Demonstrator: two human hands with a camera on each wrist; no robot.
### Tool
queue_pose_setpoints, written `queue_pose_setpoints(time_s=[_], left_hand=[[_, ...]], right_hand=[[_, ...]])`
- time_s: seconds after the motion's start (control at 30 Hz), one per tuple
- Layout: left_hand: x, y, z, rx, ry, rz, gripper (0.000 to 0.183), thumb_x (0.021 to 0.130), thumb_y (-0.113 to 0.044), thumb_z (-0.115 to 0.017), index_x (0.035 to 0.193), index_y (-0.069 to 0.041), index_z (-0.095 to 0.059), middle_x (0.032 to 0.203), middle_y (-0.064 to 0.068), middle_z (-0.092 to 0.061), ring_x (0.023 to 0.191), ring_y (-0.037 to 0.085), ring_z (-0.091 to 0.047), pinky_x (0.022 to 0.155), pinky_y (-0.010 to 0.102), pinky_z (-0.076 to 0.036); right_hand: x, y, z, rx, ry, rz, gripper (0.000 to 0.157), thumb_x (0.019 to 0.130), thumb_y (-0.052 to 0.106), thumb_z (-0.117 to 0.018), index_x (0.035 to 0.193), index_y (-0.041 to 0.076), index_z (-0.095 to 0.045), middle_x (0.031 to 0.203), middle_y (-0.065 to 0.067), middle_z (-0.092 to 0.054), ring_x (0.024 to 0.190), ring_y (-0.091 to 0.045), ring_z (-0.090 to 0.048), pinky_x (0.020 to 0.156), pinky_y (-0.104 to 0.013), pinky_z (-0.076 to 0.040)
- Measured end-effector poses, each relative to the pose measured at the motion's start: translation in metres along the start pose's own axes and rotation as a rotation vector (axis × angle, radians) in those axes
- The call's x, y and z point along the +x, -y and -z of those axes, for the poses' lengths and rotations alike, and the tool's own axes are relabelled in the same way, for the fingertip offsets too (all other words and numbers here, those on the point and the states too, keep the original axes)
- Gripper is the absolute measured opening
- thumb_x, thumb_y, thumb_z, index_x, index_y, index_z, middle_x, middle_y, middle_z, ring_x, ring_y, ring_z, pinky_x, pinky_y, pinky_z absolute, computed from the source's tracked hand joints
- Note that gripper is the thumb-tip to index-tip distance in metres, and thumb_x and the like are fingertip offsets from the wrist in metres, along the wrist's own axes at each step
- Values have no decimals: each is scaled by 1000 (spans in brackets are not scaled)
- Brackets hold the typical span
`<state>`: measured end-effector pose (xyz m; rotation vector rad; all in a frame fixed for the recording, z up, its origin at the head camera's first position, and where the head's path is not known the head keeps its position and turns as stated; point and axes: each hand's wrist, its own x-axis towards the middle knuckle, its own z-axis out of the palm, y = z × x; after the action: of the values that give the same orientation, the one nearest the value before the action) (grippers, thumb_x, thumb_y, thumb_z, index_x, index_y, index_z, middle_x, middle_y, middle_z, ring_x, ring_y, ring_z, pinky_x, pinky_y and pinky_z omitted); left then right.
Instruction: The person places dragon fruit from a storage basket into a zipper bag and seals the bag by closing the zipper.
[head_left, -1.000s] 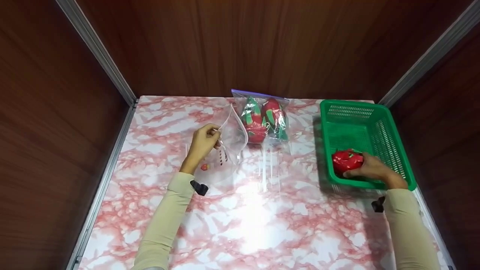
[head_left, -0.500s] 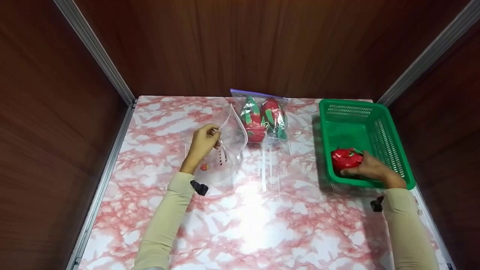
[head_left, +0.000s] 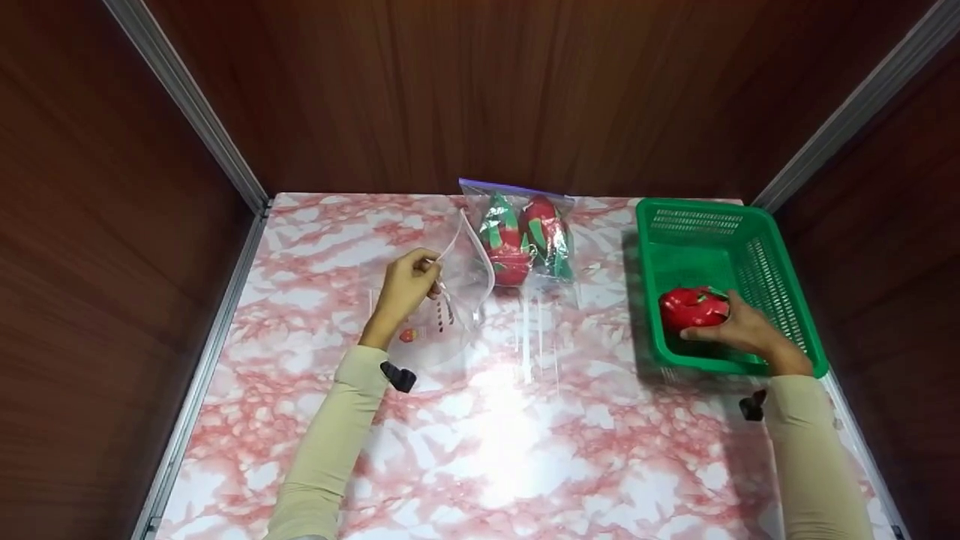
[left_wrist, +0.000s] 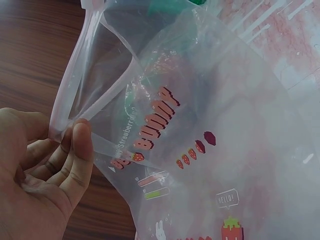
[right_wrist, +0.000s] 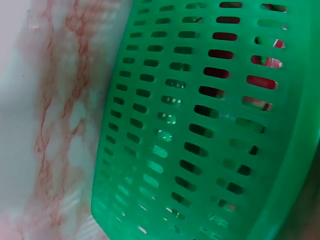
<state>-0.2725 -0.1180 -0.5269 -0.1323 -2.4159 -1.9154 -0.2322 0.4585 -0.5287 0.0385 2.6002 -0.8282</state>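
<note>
My left hand [head_left: 407, 281] pinches the white zip edge of a clear zip bag [head_left: 476, 292], whose mouth gapes toward the right. In the left wrist view, thumb and fingers grip one corner of that edge, and strawberry and "bunny" prints show on the bag [left_wrist: 240, 125]. Inside the green basket [head_left: 791, 270], my right hand [head_left: 750, 330] grips a red dragon fruit [head_left: 690, 309] with small green tips. The right wrist view shows only the slotted basket wall [right_wrist: 200, 131], with red bits through the holes; the hand is hidden there.
Behind the clear bag, a purple-topped zip bag [head_left: 517, 187] holds two dragon fruits [head_left: 510, 266]. More flat clear plastic [head_left: 536, 330] lies on the marbled table [head_left: 622, 450]. Dark wooden panels [head_left: 480, 97] with metal rails wall in the back and sides.
My right hand and the dragon fruit have risen slightly toward the back of the basket. The left hand keeps its pinch on the bag and stays almost still.
</note>
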Motion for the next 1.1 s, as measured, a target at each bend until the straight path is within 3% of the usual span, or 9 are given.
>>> queue_pose_setpoints(time_s=[0.13,0.3,0.47,0.63,0.9,1.1], left_hand=[[-1,0,1,1,-6,-1,25,102,-4,-63,122,10,-70,81,3,-65,57,8,-65,56,27,-63],[0,-2,1,-8,-8,5,24,102,-3,-63,121,9,-71,83,6,-66,57,8,-65,54,20,-60],[0,-3,2,-21,-12,15,20,102,-3,-63,118,5,-72,82,4,-64,58,8,-65,53,20,-59],[-1,-3,2,-25,-16,15,20,101,-2,-63,117,6,-72,81,2,-64,57,8,-64,53,20,-59],[0,-2,1,-31,-17,3,22,101,-2,-64,119,9,-71,80,2,-64,56,8,-65,52,20,-59],[0,-3,0,-21,-21,-6,19,101,-2,-65,116,6,-72,80,3,-65,55,8,-65,52,20,-60]], right_hand=[[1,2,1,10,-24,14,130,92,59,-77,164,-10,8,162,-47,-24,143,-63,-34,115,-78,-39],[3,4,2,18,-72,32,125,91,61,-77,163,-11,-4,157,-45,-33,138,-60,-42,111,-75,-46],[6,8,4,-12,-119,28,123,90,64,-77,159,-14,-13,152,-45,-38,133,-60,-45,107,-74,-50],[7,12,4,-11,-163,26,126,89,65,-78,162,-11,-9,152,-46,-39,132,-61,-46,106,-76,-49],[7,19,4,-9,-293,112,110,87,60,-83,159,-3,-28,147,-40,-50,128,-56,-53,103,-75,-51],[6,24,5,-20,-332,141,105,87,60,-83,157,-2,-33,146,-38,-53,126,-54,-55,102,-75,-51]])
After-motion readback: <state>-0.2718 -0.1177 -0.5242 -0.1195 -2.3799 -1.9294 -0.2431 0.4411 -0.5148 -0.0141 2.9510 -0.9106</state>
